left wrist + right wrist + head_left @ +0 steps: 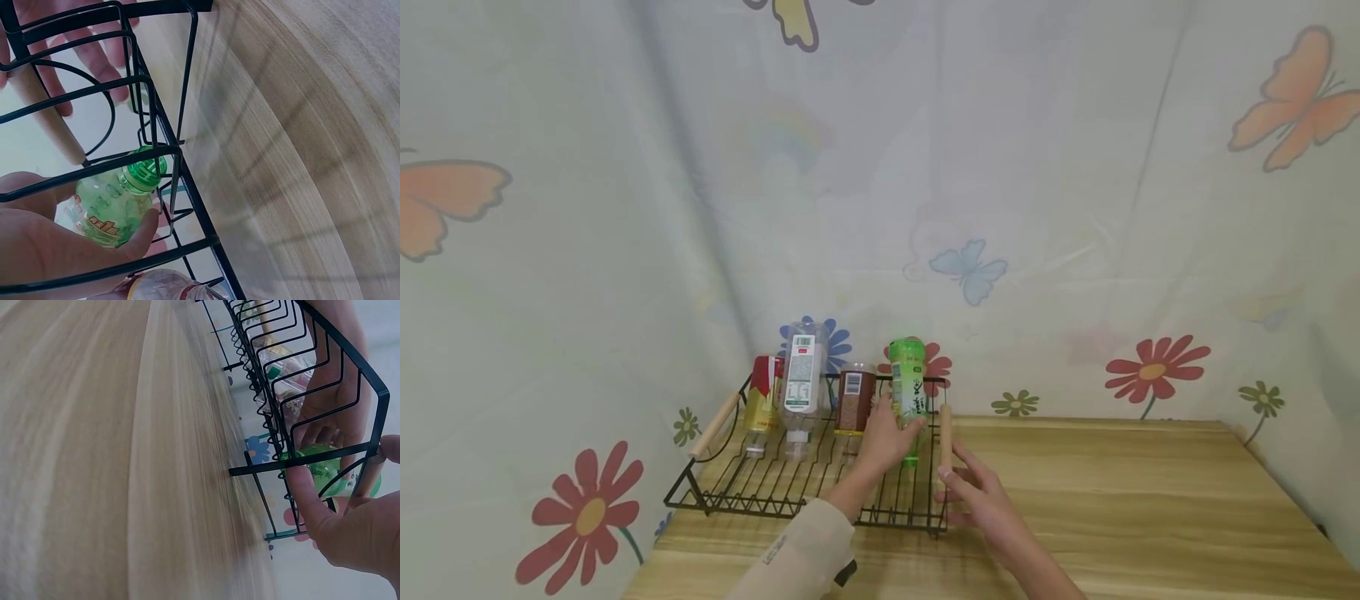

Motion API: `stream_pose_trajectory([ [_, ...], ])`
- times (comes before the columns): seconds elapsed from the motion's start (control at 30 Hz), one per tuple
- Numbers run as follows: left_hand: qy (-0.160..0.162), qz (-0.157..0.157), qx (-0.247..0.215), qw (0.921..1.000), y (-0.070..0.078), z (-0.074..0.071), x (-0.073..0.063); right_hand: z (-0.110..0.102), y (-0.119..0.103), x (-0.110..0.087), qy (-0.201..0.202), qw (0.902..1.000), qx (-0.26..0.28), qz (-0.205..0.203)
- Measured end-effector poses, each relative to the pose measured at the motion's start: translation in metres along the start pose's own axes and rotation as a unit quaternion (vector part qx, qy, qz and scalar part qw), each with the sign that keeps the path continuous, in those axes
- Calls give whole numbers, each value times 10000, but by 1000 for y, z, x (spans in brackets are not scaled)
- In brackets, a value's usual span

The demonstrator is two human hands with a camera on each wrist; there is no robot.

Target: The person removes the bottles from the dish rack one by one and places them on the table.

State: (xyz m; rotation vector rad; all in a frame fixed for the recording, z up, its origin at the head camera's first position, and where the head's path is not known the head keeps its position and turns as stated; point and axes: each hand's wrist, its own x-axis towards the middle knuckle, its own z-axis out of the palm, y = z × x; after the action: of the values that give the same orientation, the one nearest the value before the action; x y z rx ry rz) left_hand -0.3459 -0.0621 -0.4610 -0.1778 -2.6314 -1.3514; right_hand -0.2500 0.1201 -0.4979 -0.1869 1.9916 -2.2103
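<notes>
A black wire rack (pixel 775 505) with wooden end handles holds several bottles, cap-down and leaning back. My left hand (pixel 883 437) reaches into it and grips the green bottle (pixel 909 375) at its right end, thumb on one side and fingers on the other. In the left wrist view, the green cap (pixel 145 172) points toward the rack's wires. My right hand (pixel 992 504) is at the rack's right end, touching the wooden handle (pixel 946 433) and nearby frame with extended fingers. Those fingers (pixel 94 62) are spread beside the wires in the left wrist view.
Left of the green bottle stand a brown-labelled bottle (pixel 854 400), a tall clear bottle with a white label (pixel 802 375), and a red-and-yellow bottle (pixel 764 396). A wood-grain table (pixel 1112 500) supports the rack. A patterned curtain (pixel 1037 167) hangs behind and at the sides.
</notes>
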Motion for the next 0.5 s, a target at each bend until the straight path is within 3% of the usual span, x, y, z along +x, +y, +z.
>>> stream_pose_trajectory([
  [0.23, 18, -132, 133, 9998, 1, -1, -1, 1, 1, 1, 79, 10000, 24, 7],
  [0.5, 40, -78, -145, 9999, 1, 0, 0, 1, -1, 1, 109, 9999, 37, 41],
])
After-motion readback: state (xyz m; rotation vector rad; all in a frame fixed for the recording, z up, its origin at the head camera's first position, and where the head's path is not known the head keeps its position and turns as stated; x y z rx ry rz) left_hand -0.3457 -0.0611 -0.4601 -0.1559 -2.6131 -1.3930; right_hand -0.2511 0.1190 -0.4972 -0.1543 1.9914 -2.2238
